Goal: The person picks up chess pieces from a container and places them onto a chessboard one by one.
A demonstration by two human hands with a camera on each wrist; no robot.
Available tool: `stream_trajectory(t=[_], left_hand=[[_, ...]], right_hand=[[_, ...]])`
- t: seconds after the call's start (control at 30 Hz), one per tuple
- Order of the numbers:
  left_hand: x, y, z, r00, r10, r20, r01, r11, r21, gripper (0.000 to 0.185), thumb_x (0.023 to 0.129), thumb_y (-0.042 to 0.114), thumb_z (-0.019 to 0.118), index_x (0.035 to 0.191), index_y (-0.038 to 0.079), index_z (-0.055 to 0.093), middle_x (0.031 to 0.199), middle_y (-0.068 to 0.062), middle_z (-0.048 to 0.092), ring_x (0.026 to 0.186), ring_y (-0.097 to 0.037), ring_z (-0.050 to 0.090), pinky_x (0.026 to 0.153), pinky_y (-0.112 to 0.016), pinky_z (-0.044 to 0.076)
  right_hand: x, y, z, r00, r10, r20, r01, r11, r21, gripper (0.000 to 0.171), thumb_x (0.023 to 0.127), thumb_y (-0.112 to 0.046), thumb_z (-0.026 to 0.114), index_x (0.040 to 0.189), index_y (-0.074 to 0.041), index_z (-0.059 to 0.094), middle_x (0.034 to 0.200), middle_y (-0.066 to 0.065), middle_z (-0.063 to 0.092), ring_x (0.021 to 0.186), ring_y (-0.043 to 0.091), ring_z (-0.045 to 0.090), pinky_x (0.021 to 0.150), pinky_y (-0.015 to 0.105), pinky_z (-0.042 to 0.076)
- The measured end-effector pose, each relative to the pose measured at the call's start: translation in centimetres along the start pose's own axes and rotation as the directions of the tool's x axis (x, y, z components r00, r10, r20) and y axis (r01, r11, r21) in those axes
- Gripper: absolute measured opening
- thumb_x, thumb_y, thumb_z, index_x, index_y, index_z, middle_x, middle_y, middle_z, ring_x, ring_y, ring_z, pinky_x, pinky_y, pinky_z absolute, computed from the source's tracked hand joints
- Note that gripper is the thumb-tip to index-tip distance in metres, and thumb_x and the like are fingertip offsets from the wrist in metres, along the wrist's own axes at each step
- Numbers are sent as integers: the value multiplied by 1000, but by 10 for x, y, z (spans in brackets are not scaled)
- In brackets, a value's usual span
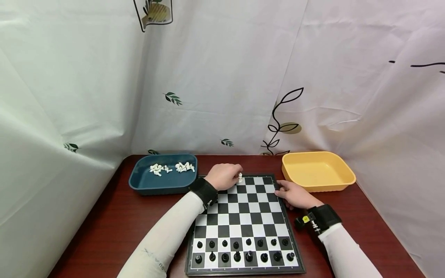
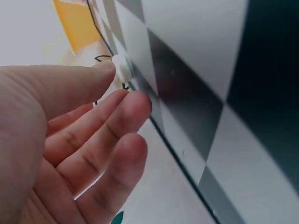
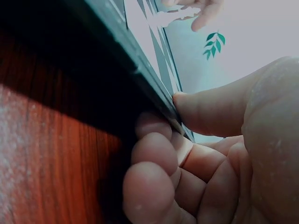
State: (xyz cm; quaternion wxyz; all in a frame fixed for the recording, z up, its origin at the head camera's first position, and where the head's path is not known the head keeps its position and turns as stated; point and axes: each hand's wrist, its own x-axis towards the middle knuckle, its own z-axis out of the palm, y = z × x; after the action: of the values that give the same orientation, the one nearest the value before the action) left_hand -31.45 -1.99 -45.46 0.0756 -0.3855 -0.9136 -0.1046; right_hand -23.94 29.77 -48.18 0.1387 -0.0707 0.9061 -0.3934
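Curtains of white cloth printed with leaves hang behind and to both sides of your dark red wooden table. On it, in front of you, lies the chessboard, its two nearest rows filled with black chess pieces. Beyond its far right corner stands a yellow tray, and beyond its far left corner a dark blue tray with a heap of white chess pieces lying in it.

Your left hand reaches over the far edge of the board and pinches a white pawn between thumb and forefinger; the pawn stands upright on the farthest row, on a square left of the middle. In the left wrist view your thumb meets the small white piece while the other fingers hang loosely curled below it.

Your right hand rests at the board's right edge, near the yellow tray. In the right wrist view its thumb lies on top of the rim and the curled fingers tuck beneath it, so you grip the board's edge.
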Motion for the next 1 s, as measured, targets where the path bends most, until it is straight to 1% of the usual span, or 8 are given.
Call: stream_trajectory(t=[0.2,0.33,0.47,0.57,0.67,0.83,0.9,1.0], left_hand=[[-14,-1,-26,999,-42,23,43,998,-53,32,104,19,80,135,13,75,111,2,80,95,-15,74,79,-36,60],[-28,-13,-45,996,-92,-13,90,992,-89,35,106,25,80,138,14,75,116,3,81,101,-14,76,84,-37,61],[-46,-34,-62,980,-184,-77,171,973,-155,34,107,28,79,138,15,76,116,2,81,103,-15,76,87,-40,61],[-61,-51,-74,960,-255,-119,225,949,-221,34,108,28,77,138,14,76,116,-1,81,101,-18,76,85,-43,60],[-77,-70,-82,929,-332,-161,285,923,-257,33,108,29,76,138,14,76,119,-4,80,98,-21,75,82,-45,59],[-103,-98,-91,865,-451,-222,397,884,-249,34,109,28,76,138,12,77,120,-9,80,95,-26,73,75,-47,57],[-111,-107,-92,845,-478,-241,426,873,-237,33,109,26,75,138,10,77,121,-11,80,94,-27,73,73,-46,56],[-121,-118,-93,823,-506,-260,457,860,-226,32,109,25,74,137,9,77,123,-13,80,95,-29,74,72,-47,57]], right_hand=[[-2,3,-1,1000,-16,-5,16,1000,9,63,111,-23,67,159,12,44,79,7,59,58,24,60,56,39,54],[-3,5,-2,1000,-11,-13,11,999,37,61,112,-22,65,159,10,44,79,7,58,58,24,59,55,38,53],[-2,6,-1,999,-9,-34,11,998,58,60,112,-21,65,160,9,45,79,7,58,58,23,57,55,37,52],[-2,8,0,999,-9,-46,12,998,64,61,112,-21,65,160,10,44,79,7,58,57,23,56,53,36,51],[-3,9,2,999,-11,-45,14,998,69,62,112,-21,65,161,11,43,80,7,58,56,23,57,53,36,50],[-2,9,6,999,-20,-38,23,997,71,62,112,-21,65,160,11,43,80,7,58,55,22,56,52,37,50],[-2,8,7,999,-23,-37,25,997,71,62,112,-20,65,160,12,43,79,7,58,55,22,56,52,37,50],[-1,7,9,999,-26,-37,28,997,71,63,112,-20,65,160,12,42,79,7,58,55,23,56,52,37,51]])
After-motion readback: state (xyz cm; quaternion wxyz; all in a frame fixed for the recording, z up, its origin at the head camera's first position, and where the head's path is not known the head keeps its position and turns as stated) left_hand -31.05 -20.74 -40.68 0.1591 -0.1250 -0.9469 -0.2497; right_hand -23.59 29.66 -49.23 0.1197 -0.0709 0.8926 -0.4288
